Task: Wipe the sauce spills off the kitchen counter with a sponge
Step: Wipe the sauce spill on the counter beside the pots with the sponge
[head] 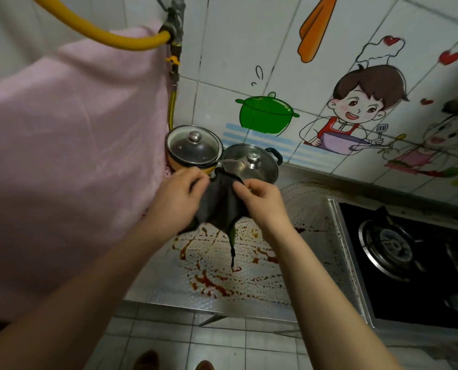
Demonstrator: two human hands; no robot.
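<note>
Head view is looking down on two bare forearms reaching over a silvery counter; the left hand and the right hand are both pinching a dark cloth between curled fingers and thumb, one at each upper edge, so that it is hanging spread between them; no sponge is showing, only this cloth. A thin dark strip is dangling from its lower edge towards the counter; whether it is touching the surface I cannot tell. Reddish-brown sauce spills are lying in streaks and drops across the counter, directly below the hands and nearer the front edge. Behind the hands a yellow pot with a glass lid is standing in the corner, and a steel pot is sitting just beside it on its right. A black gas hob is lying to the right of the spills; a pink towel is hanging at the left under a yellow hose; cartoon stickers are covering the tiled wall.
</note>
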